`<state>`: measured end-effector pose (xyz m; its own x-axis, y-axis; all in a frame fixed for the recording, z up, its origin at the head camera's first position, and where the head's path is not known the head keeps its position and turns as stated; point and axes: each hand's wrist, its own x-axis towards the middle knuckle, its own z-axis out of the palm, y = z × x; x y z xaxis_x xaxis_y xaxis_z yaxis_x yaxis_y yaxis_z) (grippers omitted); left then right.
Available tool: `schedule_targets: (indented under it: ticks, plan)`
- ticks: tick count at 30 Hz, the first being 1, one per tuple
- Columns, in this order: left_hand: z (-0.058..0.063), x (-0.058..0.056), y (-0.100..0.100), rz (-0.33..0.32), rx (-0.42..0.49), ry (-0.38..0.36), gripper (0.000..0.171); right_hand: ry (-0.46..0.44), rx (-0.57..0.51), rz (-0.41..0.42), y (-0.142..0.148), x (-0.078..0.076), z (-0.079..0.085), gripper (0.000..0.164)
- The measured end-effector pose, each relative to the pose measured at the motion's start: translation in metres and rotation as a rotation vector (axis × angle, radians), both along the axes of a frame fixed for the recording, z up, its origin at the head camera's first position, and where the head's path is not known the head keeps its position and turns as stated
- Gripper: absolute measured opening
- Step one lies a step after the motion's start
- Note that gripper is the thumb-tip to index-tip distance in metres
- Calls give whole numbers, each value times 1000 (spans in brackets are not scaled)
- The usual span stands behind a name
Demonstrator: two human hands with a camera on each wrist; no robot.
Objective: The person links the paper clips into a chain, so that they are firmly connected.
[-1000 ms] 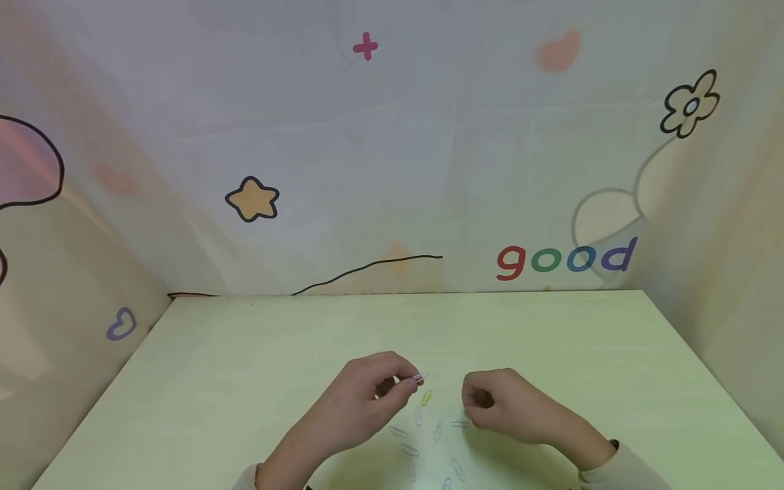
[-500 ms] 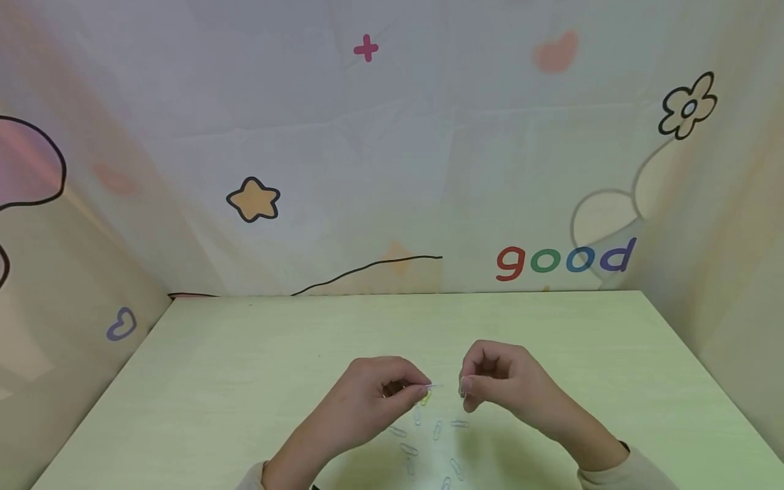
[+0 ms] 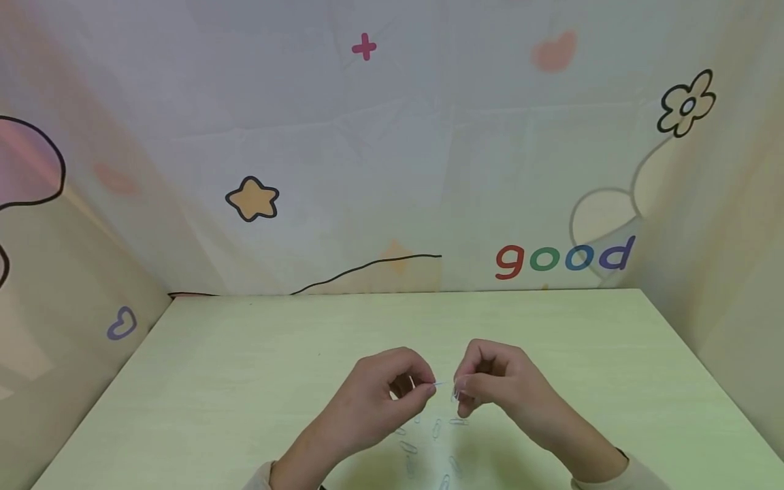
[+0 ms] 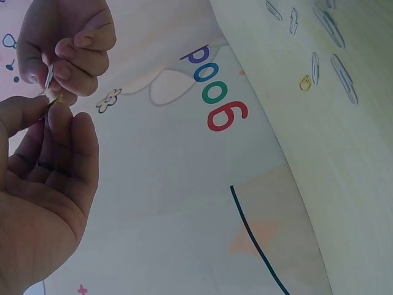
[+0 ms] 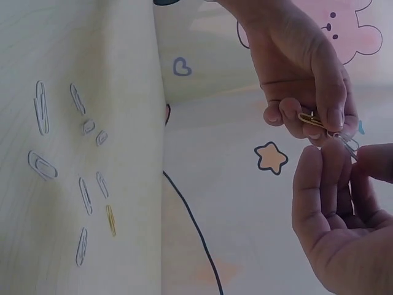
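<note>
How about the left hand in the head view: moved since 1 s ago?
Yes. The left hand has shifted slightly rightward in the picture: it now lies less far left of the printed word "good".

A booth (image 3: 392,156), seemingly cloth-walled (cartoon prints (image 3: 252,199), "good" lettering (image 3: 567,257)), around a pale table (image 3: 245,367).

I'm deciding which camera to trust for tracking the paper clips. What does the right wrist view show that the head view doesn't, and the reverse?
Only the right wrist view shows a yellow paper clip on the table, another yellow clip at the left hand, and the bear drawing's face.

Only the head view shows the word "good", the flower drawing and the pink plus.

Both show silver paper clips, both hands and the orange star.
</note>
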<state>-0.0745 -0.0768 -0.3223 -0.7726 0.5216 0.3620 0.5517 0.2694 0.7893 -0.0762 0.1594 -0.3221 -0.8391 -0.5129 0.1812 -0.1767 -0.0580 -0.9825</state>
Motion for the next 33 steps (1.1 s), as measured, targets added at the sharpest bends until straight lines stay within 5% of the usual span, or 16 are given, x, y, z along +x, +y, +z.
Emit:
schedule_targets:
  ticks: [9, 18, 33]
  plan:
    - [0, 4, 3, 19, -45, 139, 17, -35, 1, -36, -4, 2, 0, 7]
    - [-1, 5, 7, 82, -142, 420, 24, -73, -39, -48, -7, 4, 4, 9]
    - [-1, 7, 11, 110, -154, 500, 25, -98, -41, -99, -10, 7, 7, 8]
